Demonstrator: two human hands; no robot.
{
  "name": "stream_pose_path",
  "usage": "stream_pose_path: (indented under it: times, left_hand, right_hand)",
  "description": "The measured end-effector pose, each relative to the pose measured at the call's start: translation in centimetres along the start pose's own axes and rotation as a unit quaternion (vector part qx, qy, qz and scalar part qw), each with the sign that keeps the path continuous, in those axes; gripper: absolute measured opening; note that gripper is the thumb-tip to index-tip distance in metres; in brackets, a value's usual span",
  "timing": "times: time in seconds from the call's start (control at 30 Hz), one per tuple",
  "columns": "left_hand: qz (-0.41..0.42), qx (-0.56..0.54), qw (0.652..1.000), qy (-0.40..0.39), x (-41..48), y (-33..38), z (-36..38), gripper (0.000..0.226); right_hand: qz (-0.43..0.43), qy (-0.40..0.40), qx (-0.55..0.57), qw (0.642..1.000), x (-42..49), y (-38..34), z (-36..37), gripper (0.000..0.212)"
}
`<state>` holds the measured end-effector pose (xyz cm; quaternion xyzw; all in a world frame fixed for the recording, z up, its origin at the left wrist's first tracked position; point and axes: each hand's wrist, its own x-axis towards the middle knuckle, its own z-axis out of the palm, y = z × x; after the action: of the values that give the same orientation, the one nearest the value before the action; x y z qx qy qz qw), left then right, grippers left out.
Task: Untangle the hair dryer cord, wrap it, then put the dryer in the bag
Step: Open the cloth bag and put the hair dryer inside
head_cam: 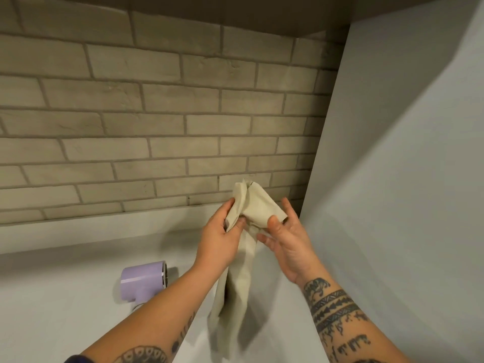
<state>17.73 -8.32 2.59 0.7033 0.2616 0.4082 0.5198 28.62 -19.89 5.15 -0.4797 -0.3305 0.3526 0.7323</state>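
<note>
The left hand [222,231] pinches the top edge of the beige cloth bag [258,205], and the right hand [285,239] holds its bunched top between thumb and fingers. The bag hangs limp above the white counter [65,310]. The lilac hair dryer [142,282] lies on the counter beside the left forearm, with a white side panel [392,205] close on the right.

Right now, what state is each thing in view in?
hair dryer: lying on the counter, untouched, not bagged.
bag: limp, hanging, held above the counter by both hands.
left hand: grips the bag's top.
right hand: pinches the bag's top.
</note>
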Motion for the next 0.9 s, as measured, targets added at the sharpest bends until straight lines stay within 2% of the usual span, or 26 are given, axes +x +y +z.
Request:
stream_pose_path:
  times: [0.07,0.1,0.17,0.27,0.43,0.5,0.57,0.6,0.63,0.67,0.73,0.77,0.83,0.9]
  left_hand:
    - [-0.015,-0.013,1.0,-0.011,-0.2,0.6,0.0,0.047]
    - [-0.019,-0.016,0.999,-0.03,-0.4,0.9,0.0,0.043]
    - [-0.043,-0.023,0.997,-0.063,-0.6,1.0,-0.3,0.032]
    - [-0.108,-0.085,0.989,-0.047,-0.4,0.8,-1.3,0.02]
    - [-0.2,-0.228,0.953,-0.013,0.4,0.7,-3.2,0.026]
    - [-0.218,-0.273,0.937,-0.02,0.5,0.7,-3.7,0.028]
    - [-0.232,-0.325,0.916,-0.035,0.4,0.8,-3.8,0.032]
    - [-0.237,-0.344,0.907,-0.043,0.3,1.0,-3.7,0.035]
    - [-0.241,-0.363,0.899,-0.056,0.1,1.3,-3.5,0.037]
    - [-0.245,-0.375,0.892,-0.069,-0.1,1.5,-3.3,0.039]
    - [-0.256,-0.387,0.881,-0.093,-0.4,2.0,-2.8,0.044]
    - [-0.262,-0.387,0.878,-0.101,-0.6,2.3,-2.5,0.046]
    - [-0.271,-0.386,0.875,-0.111,-0.8,2.6,-2.3,0.05]
    - [-0.276,-0.387,0.873,-0.111,-0.8,2.8,-2.4,0.054]
  right_hand:
    - [-0.025,0.026,-0.034,0.999,-0.3,1.1,1.2,0.062]
    - [-0.025,0.065,-0.047,0.996,-0.4,1.5,1.8,0.039]
    - [-0.01,0.136,-0.043,0.99,-0.2,2.0,2.0,0.018]
    - [-0.001,0.164,-0.029,0.986,0.5,1.8,1.2,0.016]
    - [0.015,0.179,-0.042,0.983,1.4,0.7,-0.2,0.024]
    - [0.019,0.196,-0.075,0.977,1.6,0.1,-0.2,0.046]
    - [0.029,0.222,-0.17,0.96,1.7,-0.1,0.0,0.082]
    - [0.032,0.22,-0.22,0.95,1.6,-0.1,0.2,0.092]
    - [0.029,0.195,-0.247,0.949,1.4,0.0,0.5,0.093]
    - [0.027,0.149,-0.247,0.957,1.1,0.1,1.0,0.084]
    - [0.051,0.044,-0.205,0.976,0.4,0.2,2.3,0.049]
    - [0.05,0.021,-0.184,0.982,0.1,0.4,2.8,0.035]
    - [0.019,0.038,-0.164,0.986,-0.1,0.8,3.2,0.022]
    - [0.008,0.074,-0.137,0.988,-0.1,1.1,3.0,0.022]
